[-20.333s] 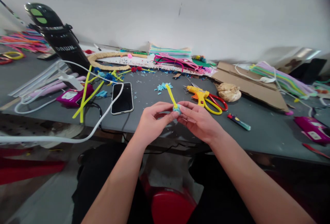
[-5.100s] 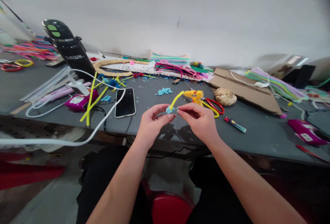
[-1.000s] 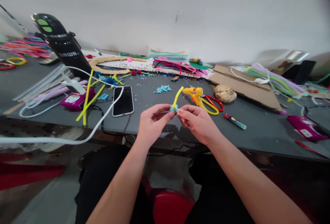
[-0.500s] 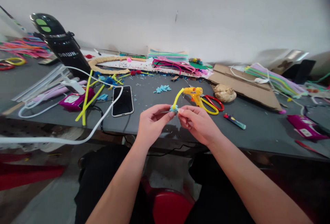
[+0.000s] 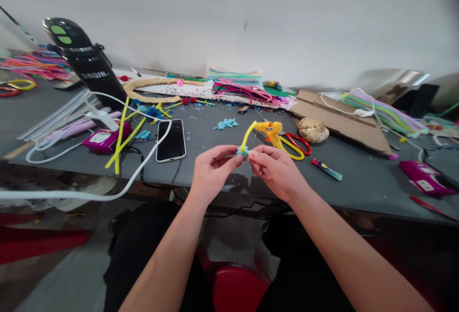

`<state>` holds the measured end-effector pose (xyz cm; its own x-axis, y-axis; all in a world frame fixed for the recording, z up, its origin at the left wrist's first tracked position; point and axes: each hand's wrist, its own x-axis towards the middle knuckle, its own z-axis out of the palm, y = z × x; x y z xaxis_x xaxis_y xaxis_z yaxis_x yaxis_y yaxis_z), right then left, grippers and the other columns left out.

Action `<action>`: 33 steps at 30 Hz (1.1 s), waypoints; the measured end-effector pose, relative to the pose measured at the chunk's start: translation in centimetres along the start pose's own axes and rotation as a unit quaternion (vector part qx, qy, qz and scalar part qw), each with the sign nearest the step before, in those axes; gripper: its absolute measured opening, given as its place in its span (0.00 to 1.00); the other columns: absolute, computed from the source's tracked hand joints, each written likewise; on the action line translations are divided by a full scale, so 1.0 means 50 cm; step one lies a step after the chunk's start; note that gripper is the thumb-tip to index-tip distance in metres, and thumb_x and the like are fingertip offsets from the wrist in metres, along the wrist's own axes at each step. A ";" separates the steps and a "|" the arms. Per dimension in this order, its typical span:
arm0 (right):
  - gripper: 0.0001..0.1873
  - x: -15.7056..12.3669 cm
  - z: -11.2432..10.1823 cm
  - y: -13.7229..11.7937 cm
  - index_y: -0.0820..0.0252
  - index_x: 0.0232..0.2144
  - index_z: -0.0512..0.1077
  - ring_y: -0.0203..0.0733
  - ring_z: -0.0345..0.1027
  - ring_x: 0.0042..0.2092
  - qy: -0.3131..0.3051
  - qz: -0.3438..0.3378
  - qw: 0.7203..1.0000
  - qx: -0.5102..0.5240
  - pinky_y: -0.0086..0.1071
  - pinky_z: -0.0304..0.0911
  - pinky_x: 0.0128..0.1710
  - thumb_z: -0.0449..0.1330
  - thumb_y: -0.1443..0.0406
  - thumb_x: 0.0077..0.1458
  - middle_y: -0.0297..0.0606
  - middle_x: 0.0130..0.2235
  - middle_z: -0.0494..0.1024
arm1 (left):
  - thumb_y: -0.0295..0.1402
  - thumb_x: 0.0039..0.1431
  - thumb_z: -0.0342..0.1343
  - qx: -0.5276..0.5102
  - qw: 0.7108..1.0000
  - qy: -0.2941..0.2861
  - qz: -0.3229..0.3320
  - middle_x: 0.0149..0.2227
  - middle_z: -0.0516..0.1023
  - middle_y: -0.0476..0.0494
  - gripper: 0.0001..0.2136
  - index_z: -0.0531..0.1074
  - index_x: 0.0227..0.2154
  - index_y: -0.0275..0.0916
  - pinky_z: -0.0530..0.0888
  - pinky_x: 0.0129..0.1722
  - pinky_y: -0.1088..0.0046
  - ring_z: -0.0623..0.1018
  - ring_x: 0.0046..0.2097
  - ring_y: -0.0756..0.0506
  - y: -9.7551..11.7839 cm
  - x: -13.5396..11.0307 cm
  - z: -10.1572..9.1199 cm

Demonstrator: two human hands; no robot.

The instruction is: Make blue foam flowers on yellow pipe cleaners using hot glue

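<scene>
Between my two hands is a small light-blue flower [image 5: 243, 151] with a yellow pipe-cleaner stem [image 5: 248, 134] curving up out of it. My left hand [image 5: 216, 168] pinches the flower from the left, thumb in front. My right hand [image 5: 274, 166] has thumb and finger pressed together at the flower's right edge. Just beyond the right hand lies a yellow glue gun [image 5: 270, 131], with red-and-yellow scissors [image 5: 299, 145] beside it. Several cut light-blue pieces [image 5: 225, 124] are scattered on the grey table [image 5: 204, 132] behind the flower.
A phone [image 5: 171, 140] lies left of my hands, with a white cable [image 5: 138, 173] looping over it. Farther left stand a black bottle [image 5: 95, 72] and yellow pipe cleaners [image 5: 122, 135]. To the right are a beige lump [image 5: 312, 130], cardboard [image 5: 340, 120] and a lighter [image 5: 326, 169].
Hardly anything differs. Both hands keep their hold at the flower, and the right fingers have shifted very slightly.
</scene>
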<state>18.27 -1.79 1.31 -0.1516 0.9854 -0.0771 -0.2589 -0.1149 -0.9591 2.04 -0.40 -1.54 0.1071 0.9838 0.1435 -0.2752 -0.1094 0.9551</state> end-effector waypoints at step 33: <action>0.11 0.001 -0.006 0.003 0.61 0.28 0.75 0.31 0.55 0.25 0.030 -0.080 0.983 -0.162 0.30 0.49 0.25 0.65 0.59 0.54 0.29 0.22 0.67 | 0.34 0.49 0.70 -0.020 1.000 -0.007 -0.002 0.36 0.84 0.42 0.12 0.81 0.37 0.36 0.81 0.42 0.67 0.82 0.38 0.45 -0.007 0.000 0.000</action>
<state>18.53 -1.71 1.06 -0.0738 0.9945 0.0746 0.0438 0.0780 -0.9960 2.12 -0.38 -1.89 0.1219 0.9821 0.1433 -0.3135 -0.0989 0.9444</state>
